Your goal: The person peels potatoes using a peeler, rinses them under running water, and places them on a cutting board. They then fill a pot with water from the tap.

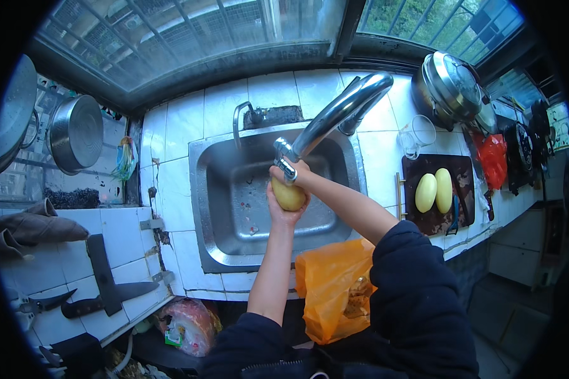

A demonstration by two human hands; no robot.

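A peeled yellow potato (289, 195) is held over the stainless steel sink (223, 227), under the tap's swivel outlet (286, 161). My left hand (287, 212) cups it from the near side. Over its far end curls my right hand (302, 171), partly hidden behind the outlet. The chrome tap (344, 113) arches in from the back right. Small scraps and water drops lie on the sink floor.
Right of the sink, a dark cutting board (412, 182) bears two peeled potatoes (435, 190) and a blue-handled peeler (454, 215). Beyond are glass cups (416, 133) and a metal pot (448, 90). An orange plastic bag (329, 289) hangs at the front edge. Knives (106, 279) hang left.
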